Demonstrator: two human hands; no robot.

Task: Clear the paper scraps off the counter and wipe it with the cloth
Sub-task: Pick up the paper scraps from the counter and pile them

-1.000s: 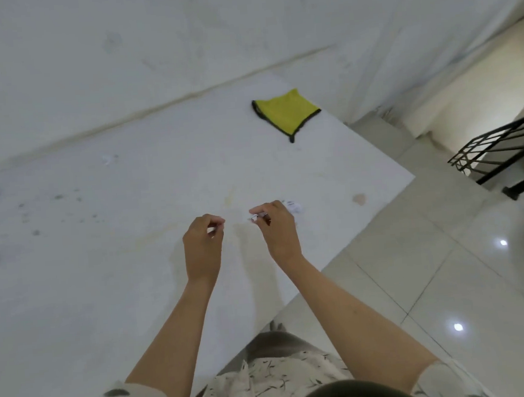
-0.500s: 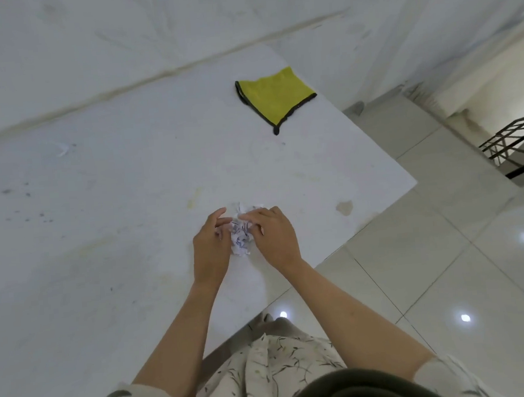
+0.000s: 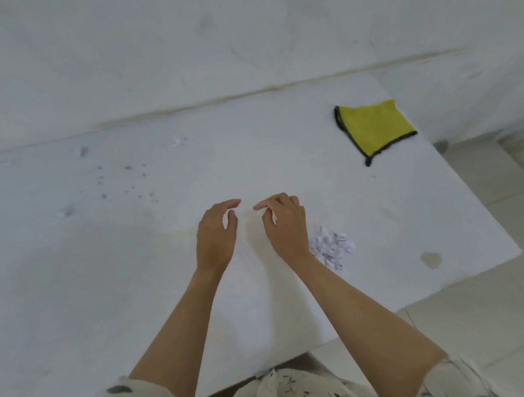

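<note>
Lying right of centre in the frame, the pile of paper scraps [image 3: 332, 247] sits on the counter [image 3: 263, 308] just beside my right wrist, with bare white surface between it and the counter's right edge. A brownish stain [image 3: 431, 259] marks that strip close to the edge. My right hand [image 3: 284, 224] is above the counter at mid-frame, fingers curled loosely and holding nothing. My left hand [image 3: 215, 236] is next to it, also loosely curled and empty, the fingertips of the two hands pointing toward each other with a small gap between them. I cannot tell whether either hand touches the surface. A few more small scraps [image 3: 176, 140] lie toward the upper left, near the seam where the counter meets the wall [image 3: 180, 48], with dark specks [image 3: 128, 183] scattered below them. The yellow cloth [image 3: 374, 127] with its dark border lies flat at the upper right, near the far right corner, well apart from my hands. The wide stretch of counter between hands and cloth is open. Tiled floor [image 3: 483, 322] shows beyond the right and near edges.
</note>
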